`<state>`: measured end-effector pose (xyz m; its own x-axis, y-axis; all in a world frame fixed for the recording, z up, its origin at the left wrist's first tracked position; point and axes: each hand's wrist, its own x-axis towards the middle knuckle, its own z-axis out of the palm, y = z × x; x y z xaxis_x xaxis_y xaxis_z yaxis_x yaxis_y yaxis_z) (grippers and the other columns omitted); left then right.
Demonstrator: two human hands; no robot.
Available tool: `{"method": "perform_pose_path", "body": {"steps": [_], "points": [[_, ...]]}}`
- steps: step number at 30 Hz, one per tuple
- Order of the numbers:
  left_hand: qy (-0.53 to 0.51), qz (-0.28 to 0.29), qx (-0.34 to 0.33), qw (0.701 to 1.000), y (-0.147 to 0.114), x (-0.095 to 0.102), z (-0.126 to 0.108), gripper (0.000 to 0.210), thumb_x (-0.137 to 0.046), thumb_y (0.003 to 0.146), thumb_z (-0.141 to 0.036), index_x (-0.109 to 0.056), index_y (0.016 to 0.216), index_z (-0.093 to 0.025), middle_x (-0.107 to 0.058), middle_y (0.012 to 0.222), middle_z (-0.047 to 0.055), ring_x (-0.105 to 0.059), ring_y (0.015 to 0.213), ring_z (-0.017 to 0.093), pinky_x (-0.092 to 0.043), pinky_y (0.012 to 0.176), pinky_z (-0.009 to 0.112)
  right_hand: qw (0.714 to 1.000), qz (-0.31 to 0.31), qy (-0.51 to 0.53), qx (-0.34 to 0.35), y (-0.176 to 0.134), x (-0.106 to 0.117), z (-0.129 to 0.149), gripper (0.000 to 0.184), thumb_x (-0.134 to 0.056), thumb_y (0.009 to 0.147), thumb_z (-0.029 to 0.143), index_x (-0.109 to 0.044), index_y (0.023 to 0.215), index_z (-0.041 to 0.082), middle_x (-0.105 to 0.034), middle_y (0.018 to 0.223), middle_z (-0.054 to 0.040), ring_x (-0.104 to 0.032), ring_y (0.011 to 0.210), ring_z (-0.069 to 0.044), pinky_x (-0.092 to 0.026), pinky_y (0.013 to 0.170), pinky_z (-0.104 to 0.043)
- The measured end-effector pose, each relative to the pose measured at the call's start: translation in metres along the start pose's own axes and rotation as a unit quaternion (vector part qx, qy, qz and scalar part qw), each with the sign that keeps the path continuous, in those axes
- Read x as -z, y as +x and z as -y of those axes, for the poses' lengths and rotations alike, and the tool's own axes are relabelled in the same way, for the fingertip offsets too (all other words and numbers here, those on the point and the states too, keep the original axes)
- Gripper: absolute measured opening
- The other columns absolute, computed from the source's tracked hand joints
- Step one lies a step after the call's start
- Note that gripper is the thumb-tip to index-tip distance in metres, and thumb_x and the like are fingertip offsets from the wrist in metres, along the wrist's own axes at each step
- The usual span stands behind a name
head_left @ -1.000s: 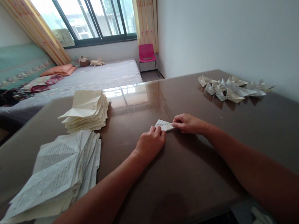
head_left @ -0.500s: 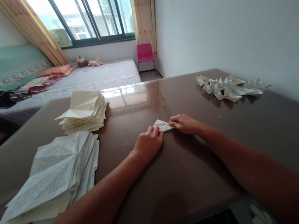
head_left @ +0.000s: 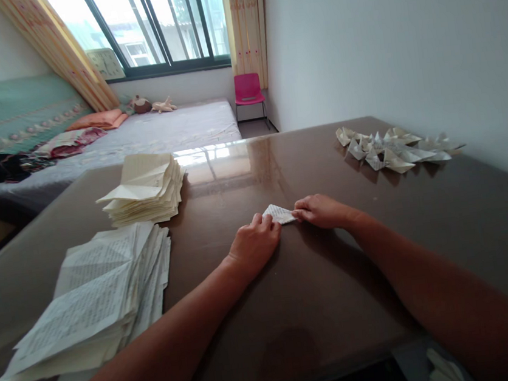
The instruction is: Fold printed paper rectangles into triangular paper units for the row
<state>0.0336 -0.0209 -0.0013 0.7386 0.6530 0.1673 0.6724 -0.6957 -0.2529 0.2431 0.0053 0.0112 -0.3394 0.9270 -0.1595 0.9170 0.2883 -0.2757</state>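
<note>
A small folded piece of printed paper (head_left: 279, 214) lies between my two hands at the middle of the brown table (head_left: 249, 313). My left hand (head_left: 256, 240) is closed over its left corner, the fingers curled against the tabletop. At the right corner, my right hand (head_left: 320, 210) pinches the paper between thumb and fingers. The paper's upper edge rises to a point, and its lower left part is hidden by my left fingers.
Left of my arms lie a stack of printed sheets (head_left: 94, 282) and, behind it, a stack of cream paper (head_left: 143, 188). Several folded paper shapes (head_left: 396, 150) sit at the far right, near the wall. Beyond the table are a bed (head_left: 191, 121) and a pink chair (head_left: 248, 89).
My right hand has shifted very slightly right along the paper's right corner, and the paper's top now looks more pointed. My left hand keeps its grip; the whole view drifts slightly.
</note>
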Motion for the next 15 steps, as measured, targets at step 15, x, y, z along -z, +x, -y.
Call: {"method": "perform_pose_path", "body": {"steps": [15], "points": [[-0.028,0.004,0.009,1.0,0.0,0.0,0.006,0.018,-0.043,0.091,-0.016,-0.06,0.097,-0.016,-0.061,0.093,0.01,-0.055,0.092,0.022,-0.046,0.061,0.027,0.97,-0.167,0.095,0.151,0.0,-0.011,0.016,0.019,-0.046,0.092,0.026,-0.064,0.093,0.018,-0.063,0.094,-0.0048,-0.058,0.082,-0.013,-0.04,0.077,-0.022]]}}
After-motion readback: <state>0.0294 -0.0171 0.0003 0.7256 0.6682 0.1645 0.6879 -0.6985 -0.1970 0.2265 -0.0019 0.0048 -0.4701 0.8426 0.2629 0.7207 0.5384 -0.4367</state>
